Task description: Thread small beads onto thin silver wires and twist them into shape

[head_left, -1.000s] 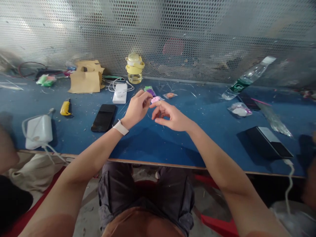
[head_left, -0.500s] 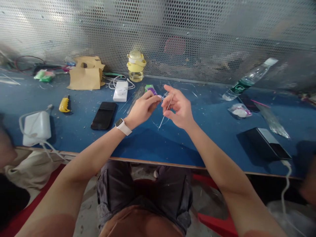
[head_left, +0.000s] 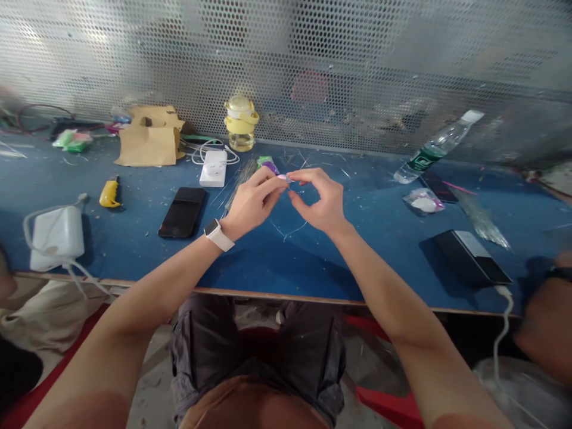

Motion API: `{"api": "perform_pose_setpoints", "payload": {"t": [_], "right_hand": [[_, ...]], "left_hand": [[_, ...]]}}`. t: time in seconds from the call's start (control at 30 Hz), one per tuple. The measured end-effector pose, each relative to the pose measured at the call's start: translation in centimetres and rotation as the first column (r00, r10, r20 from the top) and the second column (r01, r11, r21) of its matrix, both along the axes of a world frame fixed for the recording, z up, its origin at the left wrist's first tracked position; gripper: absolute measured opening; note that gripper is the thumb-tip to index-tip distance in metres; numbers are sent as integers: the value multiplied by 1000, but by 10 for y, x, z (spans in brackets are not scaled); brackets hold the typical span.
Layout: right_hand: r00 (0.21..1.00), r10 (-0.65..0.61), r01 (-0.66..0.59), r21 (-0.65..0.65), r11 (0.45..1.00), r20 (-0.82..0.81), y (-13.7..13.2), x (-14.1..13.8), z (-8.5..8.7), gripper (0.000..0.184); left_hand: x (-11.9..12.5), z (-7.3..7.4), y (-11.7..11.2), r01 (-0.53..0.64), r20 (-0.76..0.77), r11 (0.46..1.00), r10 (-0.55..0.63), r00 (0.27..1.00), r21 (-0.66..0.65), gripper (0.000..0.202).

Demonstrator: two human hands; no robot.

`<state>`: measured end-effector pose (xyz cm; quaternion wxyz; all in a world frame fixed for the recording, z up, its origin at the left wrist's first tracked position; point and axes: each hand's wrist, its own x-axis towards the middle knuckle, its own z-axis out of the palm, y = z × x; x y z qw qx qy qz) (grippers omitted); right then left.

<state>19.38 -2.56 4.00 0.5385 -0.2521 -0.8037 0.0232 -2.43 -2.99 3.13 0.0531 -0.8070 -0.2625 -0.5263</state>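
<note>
My left hand (head_left: 254,199), a white-banded watch (head_left: 218,235) on its wrist, pinches a small pale pinkish-white piece (head_left: 283,177) between thumb and fingertips. My right hand (head_left: 322,199) curves in from the other side, its index fingertip at that piece and its thumb tip just below. Whatever lies between its fingers is too small to make out. Below the hands a thin clear strand (head_left: 286,236) bends in a shallow V over the blue table (head_left: 286,268). Behind my left hand lie a green and purple packet (head_left: 269,167) and a bundle of thin wires (head_left: 243,179).
On the left are a black phone (head_left: 182,212), a white power bank (head_left: 213,168), a yellow cutter (head_left: 109,193) and a white charger (head_left: 57,237). A yellow-lidded cup (head_left: 241,123) stands behind. Rightward are a tilted water bottle (head_left: 438,148), a plastic bag (head_left: 423,201) and a black box-shaped device (head_left: 467,257).
My right hand has turned and brought its index fingertip to the small piece. The thin straight rod that lay across its fingers no longer shows. The view has shifted slightly.
</note>
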Motion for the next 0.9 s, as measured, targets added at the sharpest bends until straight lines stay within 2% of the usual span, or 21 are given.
{"api": "perform_pose_setpoints", "payload": {"t": [0.13, 0.23, 0.3, 0.4, 0.57, 0.63, 0.7, 0.77, 0.9], "right_hand": [[998, -52, 50, -75, 996, -26, 1, -2, -3, 18], [998, -42, 34, -147, 989, -53, 3, -4, -6, 15], [994, 23, -49, -248, 968, -108, 4, -6, -8, 11], [957, 144, -236, -394, 888, -250, 5, -10, -10, 4], [887, 253, -431, -499, 752, -386, 1, -16, -8, 45], [887, 274, -443, -515, 734, -372, 1, -18, -8, 58], [904, 258, -408, -503, 762, -342, 2, -17, -9, 68], [925, 223, -351, -465, 813, -309, 4, -15, -11, 71], [951, 174, -256, -335, 907, -256, 4, -13, -11, 45]], "left_hand": [[0, 1, 0, 1, 31, 1000, 0, 1000, -15, 17], [0, 1, 0, -3, 24, 1000, 4, 1000, -21, 17], [0, 1, 0, 0, 20, 1000, 0, 1000, -15, 18], [0, 2, 0, 16, 36, 1000, -15, 999, -16, 20], [-1, 4, 0, 16, 87, 998, -10, 996, -67, 18], [0, 4, 1, 20, 100, 996, -11, 995, -92, 19], [0, 3, 1, 21, 95, 994, -11, 995, -108, 20], [0, 2, 2, 21, 86, 994, -11, 996, -109, 20], [-1, 2, 3, 38, 104, 996, -30, 994, -84, 21]]}}
